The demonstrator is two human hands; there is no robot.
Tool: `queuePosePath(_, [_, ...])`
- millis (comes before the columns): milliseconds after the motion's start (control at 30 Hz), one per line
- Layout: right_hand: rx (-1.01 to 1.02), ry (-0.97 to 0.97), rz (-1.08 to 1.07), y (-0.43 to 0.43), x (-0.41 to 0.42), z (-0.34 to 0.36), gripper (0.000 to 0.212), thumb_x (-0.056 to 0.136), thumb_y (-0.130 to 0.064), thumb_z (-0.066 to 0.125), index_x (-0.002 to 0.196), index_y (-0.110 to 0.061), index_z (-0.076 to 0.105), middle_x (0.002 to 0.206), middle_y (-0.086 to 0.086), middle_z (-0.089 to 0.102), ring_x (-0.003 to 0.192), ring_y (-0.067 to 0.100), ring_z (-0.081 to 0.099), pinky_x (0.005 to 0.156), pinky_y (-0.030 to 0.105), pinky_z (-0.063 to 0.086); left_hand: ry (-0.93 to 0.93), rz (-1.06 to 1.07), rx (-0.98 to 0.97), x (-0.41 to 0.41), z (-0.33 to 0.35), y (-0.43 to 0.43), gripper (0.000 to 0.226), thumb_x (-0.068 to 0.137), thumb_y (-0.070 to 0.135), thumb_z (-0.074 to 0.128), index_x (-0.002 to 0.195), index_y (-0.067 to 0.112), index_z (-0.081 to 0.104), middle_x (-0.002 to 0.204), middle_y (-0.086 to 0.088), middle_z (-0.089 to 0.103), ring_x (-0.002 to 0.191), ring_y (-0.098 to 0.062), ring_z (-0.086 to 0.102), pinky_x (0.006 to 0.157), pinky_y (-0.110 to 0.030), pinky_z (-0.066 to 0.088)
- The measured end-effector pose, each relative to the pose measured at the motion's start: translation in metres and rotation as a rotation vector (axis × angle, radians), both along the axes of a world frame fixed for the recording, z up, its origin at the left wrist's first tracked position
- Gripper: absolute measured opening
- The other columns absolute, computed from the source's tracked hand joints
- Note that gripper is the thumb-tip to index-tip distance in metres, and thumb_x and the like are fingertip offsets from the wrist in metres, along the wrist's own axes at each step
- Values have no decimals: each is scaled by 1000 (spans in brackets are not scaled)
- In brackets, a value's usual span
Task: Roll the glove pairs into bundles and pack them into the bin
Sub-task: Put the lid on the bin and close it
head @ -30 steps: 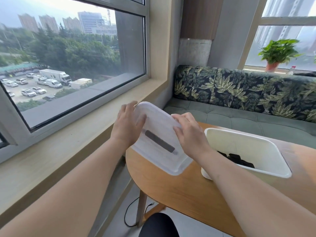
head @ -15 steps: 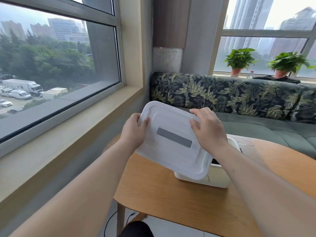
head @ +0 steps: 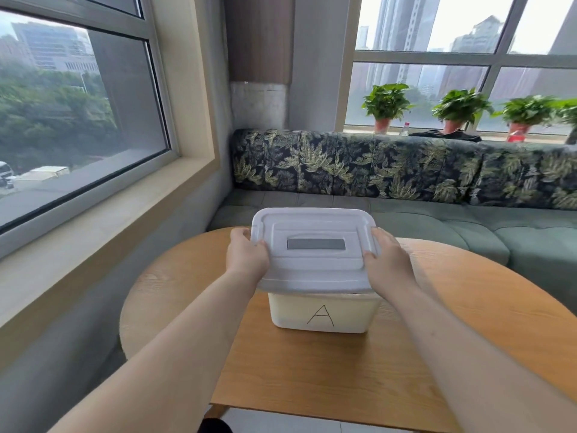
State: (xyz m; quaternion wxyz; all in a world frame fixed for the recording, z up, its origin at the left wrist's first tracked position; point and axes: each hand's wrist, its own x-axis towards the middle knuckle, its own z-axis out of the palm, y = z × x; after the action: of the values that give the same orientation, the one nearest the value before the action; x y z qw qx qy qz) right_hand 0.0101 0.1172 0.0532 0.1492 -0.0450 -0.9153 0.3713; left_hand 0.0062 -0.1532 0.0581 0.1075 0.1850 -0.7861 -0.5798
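A white plastic bin (head: pixel 324 314) marked with a hand-drawn letter A stands on the round wooden table (head: pixel 468 323). A white lid (head: pixel 315 264) with a grey recessed handle lies flat over the bin's top and hides the inside, so no gloves show. My left hand (head: pixel 246 257) grips the lid's left edge and my right hand (head: pixel 387 264) grips its right edge. A thin dark gap shows under the lid's front right corner.
A green bench seat (head: pixel 437 226) with a leaf-patterned backrest (head: pixel 390 167) runs behind the table. A wide window sill (head: pixel 93 214) lies to the left. Potted plants (head: pixel 385 104) and a small bottle (head: pixel 405 129) stand on the far sill.
Both hands carried the lid from the left of the table, tilted, over to the bin and levelled it on top. The open bin with dark gloves inside is now covered.
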Motion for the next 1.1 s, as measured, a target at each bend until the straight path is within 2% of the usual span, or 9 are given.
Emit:
queuePosePath(100, [-24,-84,-22,11,-3,-8,58,105,-8,50,162,-11,42,169,5,41,155,28,38,125,34,28,-41,-50,-130,-5,-10,7,47,102,20,58,148,17,51,145,-6,53,111,-28,55,89,-40,48])
queuePosePath(267, [-37,-172,-81,10,-6,-15,53,102,2,41,155,-6,49,162,9,48,146,32,44,114,33,35,-65,-121,-334,-12,-23,12,23,99,19,56,121,14,63,125,-10,61,102,-34,61,87,-47,58])
queuePosePath(333, [-45,-204,-102,8,-8,-16,49,101,4,39,148,-3,53,155,13,52,140,34,47,106,33,38,-99,-121,-406,-15,-26,12,9,99,22,55,99,14,59,120,-16,60,108,-39,56,92,-54,56])
queuePosePath(400, [-31,-209,-109,6,-10,-17,49,102,4,38,148,-5,53,154,12,52,138,35,48,102,33,38,-139,-122,-502,-17,-28,13,25,101,24,52,79,17,42,118,-19,55,113,-39,47,93,-52,50])
queuePosePath(633, [85,-201,-88,4,-21,-28,26,91,9,36,99,-7,54,129,11,58,101,34,52,81,37,39,-200,-169,-598,-23,-38,11,22,105,32,48,92,14,50,122,-12,51,114,-33,40,101,-51,46])
queuePosePath(767, [208,-214,-70,2,-17,-24,46,93,9,37,131,-4,58,158,13,46,130,39,53,102,42,46,-205,-186,-642,-25,-39,13,23,106,33,49,103,12,56,129,-12,48,120,-34,39,103,-48,46])
queuePosePath(867, [289,-222,-38,4,-17,-25,56,95,8,39,149,-2,51,173,10,29,151,35,40,117,38,38,-198,-196,-639,-25,-43,15,25,107,35,49,112,12,59,136,-10,43,120,-31,37,103,-44,44])
queuePosePath(1000, [324,-235,16,12,-20,-38,49,97,4,37,140,-8,57,176,5,22,157,28,32,116,34,36,-164,-186,-567,-22,-49,18,23,107,35,50,111,14,60,137,-10,41,116,-29,36,101,-45,43])
queuePosePath(1100, [317,-229,30,17,-22,-44,47,98,1,35,136,-12,59,176,3,23,158,27,31,117,36,37,-139,-168,-484,-25,-52,17,19,105,35,53,99,17,57,127,-11,56,110,-33,53,91,-47,51])
